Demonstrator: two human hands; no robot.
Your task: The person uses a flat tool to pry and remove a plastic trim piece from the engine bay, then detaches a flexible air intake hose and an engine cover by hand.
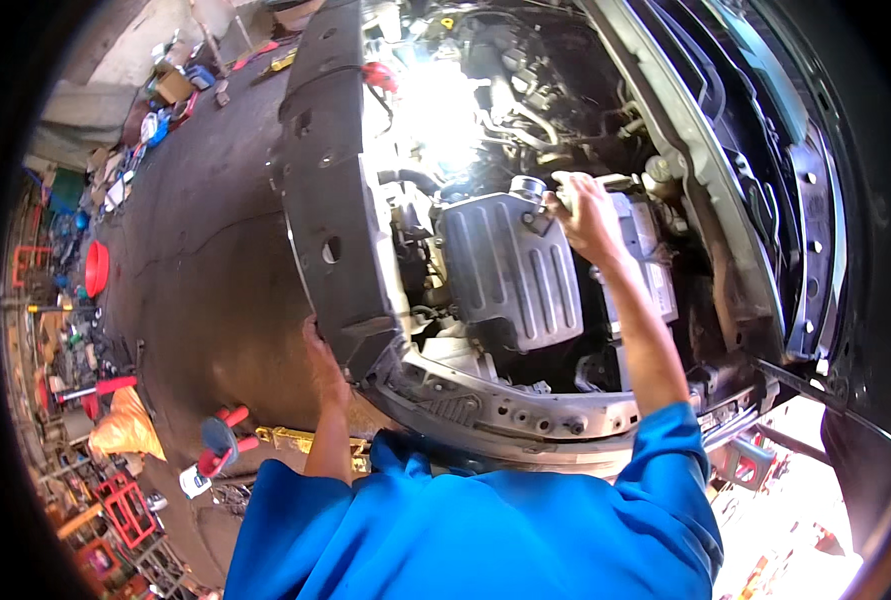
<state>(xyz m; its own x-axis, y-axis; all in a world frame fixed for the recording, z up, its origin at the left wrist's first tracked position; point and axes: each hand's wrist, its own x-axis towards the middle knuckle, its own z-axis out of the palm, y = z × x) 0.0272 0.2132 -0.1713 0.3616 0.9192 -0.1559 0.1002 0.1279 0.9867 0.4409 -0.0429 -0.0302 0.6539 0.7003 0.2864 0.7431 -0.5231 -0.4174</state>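
Note:
In the engine bay my right hand (587, 222) reaches over the far right corner of a ribbed dark grey air filter box (513, 265). Its fingers are curled closed by a small dark fitting (537, 222); what they grip, if anything, is hidden. Left of those fingers, a round metal clamp (527, 188) sits at the box's far edge. My left hand (325, 368) lies along the outer edge of the car's dark fender edge (340, 250), fingers stretched out and partly hidden by the bodywork.
A car battery (657, 290) stands under my right forearm. Bright light glares over the hoses and engine (445, 110) farther back. The raised bonnet (815, 250) is on the right. Across the floor at left lie a red basin (96, 268), an orange bag (127, 424) and scattered tools.

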